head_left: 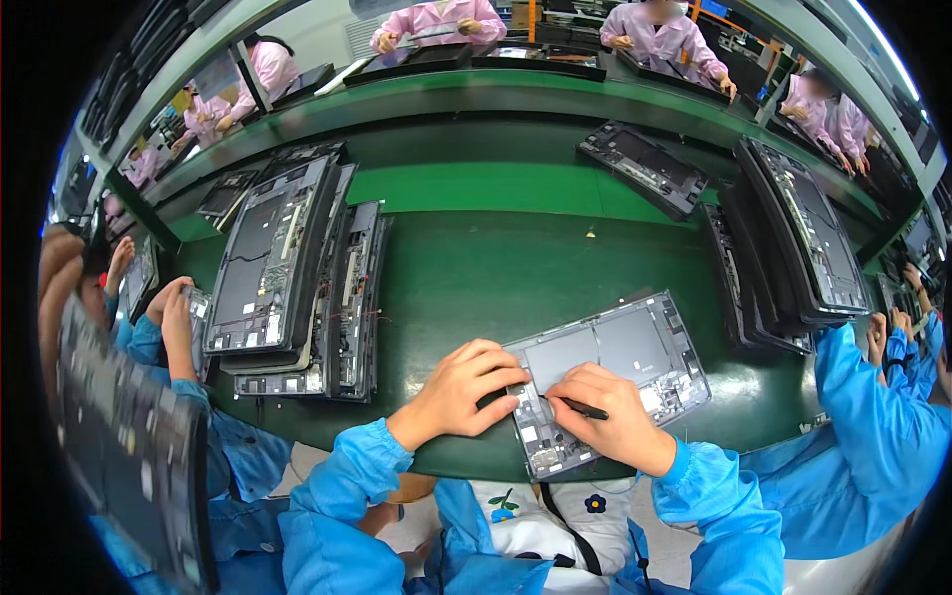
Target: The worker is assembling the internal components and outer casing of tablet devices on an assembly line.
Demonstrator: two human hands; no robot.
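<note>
An opened, tablet-like device lies at a slant on the green table in front of me. Its grey flat panel and exposed circuit parts face up. My left hand rests on its left edge, fingers stretched out with a gap between them. Over the near middle of the device, my right hand is closed around a slim black pen-like tool. The tool's working tip is hidden by the fingers.
Stacks of similar opened devices stand at the left and right. One more device lies at the back right. A blurred device is held up close at the far left. Co-workers in blue sleeves work on both sides; others in pink sit beyond.
</note>
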